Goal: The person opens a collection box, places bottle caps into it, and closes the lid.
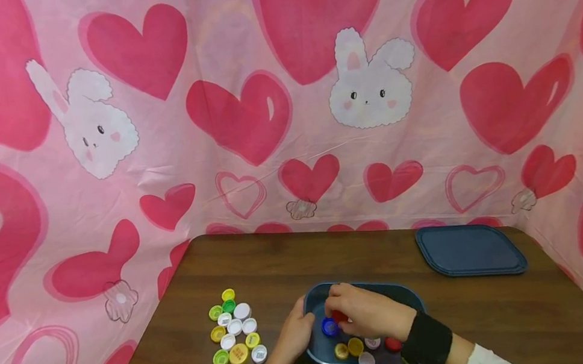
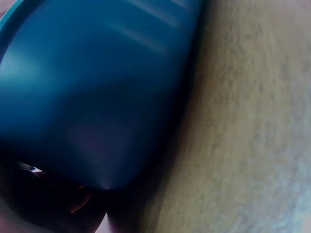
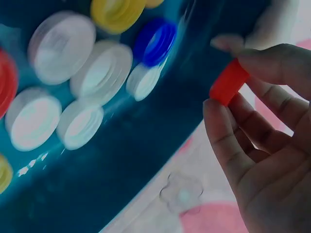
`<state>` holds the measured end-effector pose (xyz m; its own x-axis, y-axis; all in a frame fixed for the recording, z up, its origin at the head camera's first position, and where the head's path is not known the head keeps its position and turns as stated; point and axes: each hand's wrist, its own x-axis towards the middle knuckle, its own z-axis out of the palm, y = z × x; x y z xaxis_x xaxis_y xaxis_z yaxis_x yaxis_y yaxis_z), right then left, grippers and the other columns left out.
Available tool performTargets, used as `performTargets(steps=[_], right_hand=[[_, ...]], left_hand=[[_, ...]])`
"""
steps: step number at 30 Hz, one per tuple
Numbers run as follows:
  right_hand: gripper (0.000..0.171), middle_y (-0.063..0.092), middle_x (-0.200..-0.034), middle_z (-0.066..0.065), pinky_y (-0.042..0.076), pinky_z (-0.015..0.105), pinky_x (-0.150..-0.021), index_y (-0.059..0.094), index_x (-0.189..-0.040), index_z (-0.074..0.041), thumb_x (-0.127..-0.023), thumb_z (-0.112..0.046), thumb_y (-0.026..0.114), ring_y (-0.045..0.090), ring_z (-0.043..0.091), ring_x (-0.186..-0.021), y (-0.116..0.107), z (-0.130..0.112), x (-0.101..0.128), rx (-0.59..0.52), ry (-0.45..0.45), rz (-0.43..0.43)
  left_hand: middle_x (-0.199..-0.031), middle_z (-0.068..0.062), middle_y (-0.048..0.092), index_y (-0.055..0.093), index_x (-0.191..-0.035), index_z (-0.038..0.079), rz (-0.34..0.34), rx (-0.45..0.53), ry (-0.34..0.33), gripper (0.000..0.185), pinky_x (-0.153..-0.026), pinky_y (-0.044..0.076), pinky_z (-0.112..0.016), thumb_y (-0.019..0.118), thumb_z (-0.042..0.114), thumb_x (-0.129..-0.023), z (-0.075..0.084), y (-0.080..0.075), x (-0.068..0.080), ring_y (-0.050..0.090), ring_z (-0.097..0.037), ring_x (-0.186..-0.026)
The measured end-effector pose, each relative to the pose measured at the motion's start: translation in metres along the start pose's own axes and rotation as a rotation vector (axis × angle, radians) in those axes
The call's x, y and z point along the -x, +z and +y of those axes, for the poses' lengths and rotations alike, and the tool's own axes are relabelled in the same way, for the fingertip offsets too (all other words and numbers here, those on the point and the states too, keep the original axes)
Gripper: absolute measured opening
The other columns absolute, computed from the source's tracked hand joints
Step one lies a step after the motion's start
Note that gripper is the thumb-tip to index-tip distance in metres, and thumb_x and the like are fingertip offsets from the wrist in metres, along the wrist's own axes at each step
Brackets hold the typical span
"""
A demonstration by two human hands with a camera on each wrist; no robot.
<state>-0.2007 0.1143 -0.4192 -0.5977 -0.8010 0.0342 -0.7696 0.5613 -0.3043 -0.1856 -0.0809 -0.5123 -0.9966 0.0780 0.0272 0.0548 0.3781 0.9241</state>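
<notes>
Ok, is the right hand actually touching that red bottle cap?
Touching. The right wrist view shows the red bottle cap pinched between thumb and fingertips of the right hand, held over the blue tub.

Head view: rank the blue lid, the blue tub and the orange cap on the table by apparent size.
1. blue lid and blue tub: too close to rank, since the hands cover part of the tub.
2. orange cap, far smaller.

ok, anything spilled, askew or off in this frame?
Nothing stands out. The caps on the table lie in one tidy cluster left of the blue bin, the rest are inside it. The right hand pinches a red cap, the left hand holds the bin's rim. The lid lies flat, far right.
</notes>
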Motion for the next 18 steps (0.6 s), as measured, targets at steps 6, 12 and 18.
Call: performTargets(steps=[6,12,18], right_hand=[[0.017,0.053,-0.098,-0.008,0.048,0.019,-0.079,0.07,-0.103,-0.017,-0.088,-0.012,0.076,0.047,0.006,-0.09,0.007,-0.012,-0.012,0.045,-0.054,-0.051],[0.017,0.055,-0.099,-0.008,0.047,0.016,-0.078,0.071,-0.101,-0.02,-0.087,-0.011,0.076,0.047,0.004,-0.09,0.009,-0.016,-0.017,0.0,-0.098,-0.103],[0.017,0.058,-0.101,-0.005,0.048,0.016,-0.079,0.072,-0.102,-0.02,-0.088,-0.013,0.077,0.049,0.003,-0.091,0.01,-0.017,-0.015,-0.003,-0.126,-0.097]], left_hand=[[-0.14,-0.027,0.056,0.048,-0.144,-0.004,-0.024,0.018,0.0,0.05,-0.104,0.04,-0.064,0.047,0.01,-0.096,0.0,-0.002,-0.001,0.053,-0.045,-0.127],[-0.141,-0.028,0.054,0.046,-0.145,-0.004,-0.043,0.06,-0.022,0.052,-0.104,0.04,-0.064,0.048,0.01,-0.095,0.0,-0.003,-0.002,0.052,-0.044,-0.127],[-0.14,-0.027,0.055,0.046,-0.145,-0.004,-0.059,0.085,-0.026,0.054,-0.104,0.042,-0.063,0.049,0.012,-0.094,-0.001,-0.003,-0.002,0.053,-0.042,-0.126]])
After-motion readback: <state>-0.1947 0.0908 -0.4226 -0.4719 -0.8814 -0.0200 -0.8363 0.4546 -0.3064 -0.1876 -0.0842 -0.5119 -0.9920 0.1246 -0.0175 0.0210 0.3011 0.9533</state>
